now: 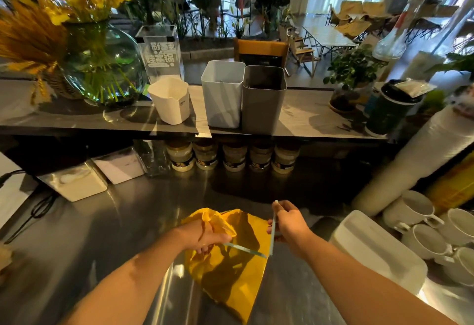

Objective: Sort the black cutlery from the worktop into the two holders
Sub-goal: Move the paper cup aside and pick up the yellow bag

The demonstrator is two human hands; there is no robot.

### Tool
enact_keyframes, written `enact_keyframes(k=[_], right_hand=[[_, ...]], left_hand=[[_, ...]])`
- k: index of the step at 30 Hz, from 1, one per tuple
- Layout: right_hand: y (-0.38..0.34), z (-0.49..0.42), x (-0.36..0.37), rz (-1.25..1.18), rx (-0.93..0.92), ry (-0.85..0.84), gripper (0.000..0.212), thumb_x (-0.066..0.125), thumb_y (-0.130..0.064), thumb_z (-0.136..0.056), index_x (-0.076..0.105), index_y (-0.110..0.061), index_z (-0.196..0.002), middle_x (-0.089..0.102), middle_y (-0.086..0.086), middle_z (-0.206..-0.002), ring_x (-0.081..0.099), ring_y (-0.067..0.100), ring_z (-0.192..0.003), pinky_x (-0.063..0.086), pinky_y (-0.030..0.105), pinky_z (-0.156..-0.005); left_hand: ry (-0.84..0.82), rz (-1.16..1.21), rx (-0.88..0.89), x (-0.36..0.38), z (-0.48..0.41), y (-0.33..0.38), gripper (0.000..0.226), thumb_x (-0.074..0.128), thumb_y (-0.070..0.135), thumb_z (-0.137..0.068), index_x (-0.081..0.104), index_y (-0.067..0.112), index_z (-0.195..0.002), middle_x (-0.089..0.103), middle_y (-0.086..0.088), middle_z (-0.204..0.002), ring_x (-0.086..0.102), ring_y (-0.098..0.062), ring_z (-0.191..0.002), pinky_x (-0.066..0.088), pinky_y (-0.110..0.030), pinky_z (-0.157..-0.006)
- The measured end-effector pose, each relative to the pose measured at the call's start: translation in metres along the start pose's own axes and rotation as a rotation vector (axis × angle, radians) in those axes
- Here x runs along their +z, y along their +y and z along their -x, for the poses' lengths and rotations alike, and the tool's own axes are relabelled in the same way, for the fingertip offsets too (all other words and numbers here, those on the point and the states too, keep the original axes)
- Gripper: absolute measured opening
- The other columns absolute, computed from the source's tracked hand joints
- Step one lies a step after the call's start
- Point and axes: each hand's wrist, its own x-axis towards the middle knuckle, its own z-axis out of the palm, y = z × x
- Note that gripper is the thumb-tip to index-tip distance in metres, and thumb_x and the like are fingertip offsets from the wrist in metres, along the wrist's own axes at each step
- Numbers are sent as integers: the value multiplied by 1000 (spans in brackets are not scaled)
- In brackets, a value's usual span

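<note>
Steel surface near us carries a yellow bag — our left hand grips its mouth, right hand pinches a pale strip. Pull gently, we think; black cutlery unseen, holders far.

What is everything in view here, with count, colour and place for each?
light holder: one, light grey, shelf centre
dark holder: one, dark grey, right beside it
cup: one, white, shelf, left of holders
vase: one, clear glass, yellow flowers, shelf left
sign: one, clear, behind cup
plant: one, green, shelf right
tumbler: one, dark, shelf right
jars: five, pale contents, under shelf
mugs: at least four, white, right edge
worktop: one, steel grey, foreground
bag: one, yellow, on worktop
sticks: two, pale blue, one per hand
left hand: one, holds a stick over the bag
right hand: one, pinches the other stick
</note>
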Motion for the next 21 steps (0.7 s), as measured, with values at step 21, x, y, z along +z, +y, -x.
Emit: enact_keyframes(k=[21], right_hand=[[5, -83, -81, 123, -163, 573, 22, 46, -37, -111, 54, -16, -111, 73, 10, -97, 68, 29, -94, 54, 47, -86]], left_hand=[[670, 95, 275, -13, -40, 18, 56, 82, 69, -71, 57, 19, -62, 55, 8, -52, 52, -5, -50, 41, -21, -49]])
